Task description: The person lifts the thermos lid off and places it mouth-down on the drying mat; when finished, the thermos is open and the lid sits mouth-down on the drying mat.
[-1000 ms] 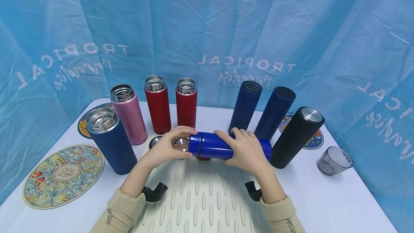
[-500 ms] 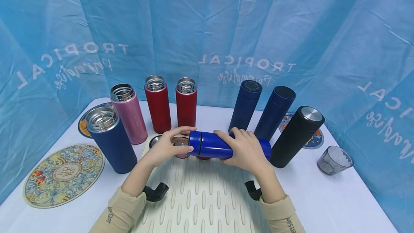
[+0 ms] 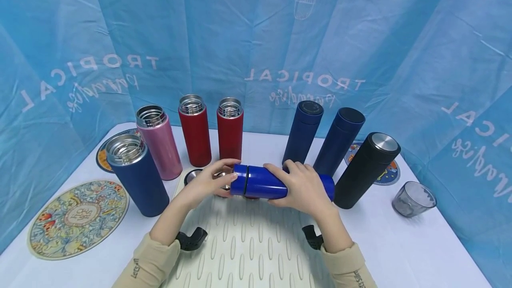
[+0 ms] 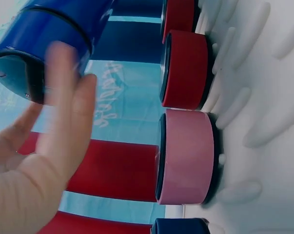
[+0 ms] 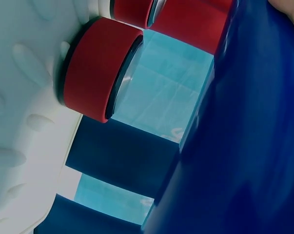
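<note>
A glossy blue thermos (image 3: 262,183) lies sideways in the air, its lid (image 3: 239,180) pointing left. My right hand (image 3: 302,186) grips its body from above. My left hand (image 3: 206,186) is at the lid end, with its fingers curved about the lid. In the left wrist view the left hand (image 4: 49,151) is partly blurred over the lid's edge. Below stand short lids: a pink lid (image 4: 188,156), a red lid (image 4: 186,68) and part of a navy lid (image 4: 181,226). The right wrist view shows the blue body (image 5: 239,146) close up and a red lid (image 5: 100,68).
Uncapped bottles stand at left: a navy bottle (image 3: 146,186), a pink bottle (image 3: 162,150) and two red bottles, one a red bottle (image 3: 196,139). Capped navy bottles and a black bottle (image 3: 360,177) stand right. A glass (image 3: 414,199), a round placemat (image 3: 80,219) and a ribbed white mat (image 3: 252,243) are around.
My left thumb has moved up across the front of the lid while the left hand turned. The thermos stays nearly in place, and my right hand keeps its grip.
</note>
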{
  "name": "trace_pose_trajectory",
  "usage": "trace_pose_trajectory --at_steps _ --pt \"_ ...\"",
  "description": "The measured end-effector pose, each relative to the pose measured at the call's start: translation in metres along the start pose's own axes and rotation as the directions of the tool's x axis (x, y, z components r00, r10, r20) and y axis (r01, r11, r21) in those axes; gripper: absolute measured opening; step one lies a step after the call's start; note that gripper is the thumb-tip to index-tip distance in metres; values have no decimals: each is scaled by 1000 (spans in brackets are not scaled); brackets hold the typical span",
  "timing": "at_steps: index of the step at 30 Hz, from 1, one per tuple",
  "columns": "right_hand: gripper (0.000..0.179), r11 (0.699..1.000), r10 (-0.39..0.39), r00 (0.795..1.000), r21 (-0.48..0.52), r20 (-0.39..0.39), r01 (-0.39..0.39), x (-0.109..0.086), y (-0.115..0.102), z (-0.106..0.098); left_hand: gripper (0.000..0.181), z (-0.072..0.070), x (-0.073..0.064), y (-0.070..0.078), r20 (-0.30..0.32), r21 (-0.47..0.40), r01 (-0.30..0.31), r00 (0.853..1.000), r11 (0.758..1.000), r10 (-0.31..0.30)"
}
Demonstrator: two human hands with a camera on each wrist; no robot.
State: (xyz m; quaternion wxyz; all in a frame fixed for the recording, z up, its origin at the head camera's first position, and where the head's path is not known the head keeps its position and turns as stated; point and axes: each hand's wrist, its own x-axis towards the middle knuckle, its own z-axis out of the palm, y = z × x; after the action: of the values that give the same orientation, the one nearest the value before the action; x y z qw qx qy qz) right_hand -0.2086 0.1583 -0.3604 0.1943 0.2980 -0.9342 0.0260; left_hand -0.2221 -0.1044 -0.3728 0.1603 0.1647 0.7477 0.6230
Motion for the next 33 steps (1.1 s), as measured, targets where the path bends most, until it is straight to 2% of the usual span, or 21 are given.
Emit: trace_pose_trajectory --at_steps 3,5,7,10,13,17,21,28,33 --pt "85 1000 22 1000 0 11 -22 -1 2 1 68 -2 0 -1 34 21 -75 997 997 75" --pt "85 999 33 999 2 18 -33 -1 3 1 71 -2 0 -1 50 20 -137 989 990 136" --pt "85 999 37 999 2 21 -37 -1 4 1 69 -2 1 -2 56 20 -195 979 981 194" --pt "85 999 34 999 1 19 -34 -1 4 0 60 -2 1 -2 46 31 -232 972 972 230" --pt "84 999 35 999 5 24 -35 -1 4 0 56 -2 0 -2 32 34 -217 976 976 216" --pt "85 999 44 998 11 35 -44 -1 3 -1 58 -2 -1 -2 16 27 -141 990 990 141" --pt "85 999 50 998 9 34 -50 -1 2 -1 58 -1 -1 -1 4 28 -84 996 996 84" --pt "85 999 40 999 2 12 -40 -1 1 -2 54 2 1 -2 18 -61 -36 999 997 37" --pt "84 999 37 999 0 16 -37 -1 1 -2 52 3 3 -3 12 -54 -23 1000 998 24"
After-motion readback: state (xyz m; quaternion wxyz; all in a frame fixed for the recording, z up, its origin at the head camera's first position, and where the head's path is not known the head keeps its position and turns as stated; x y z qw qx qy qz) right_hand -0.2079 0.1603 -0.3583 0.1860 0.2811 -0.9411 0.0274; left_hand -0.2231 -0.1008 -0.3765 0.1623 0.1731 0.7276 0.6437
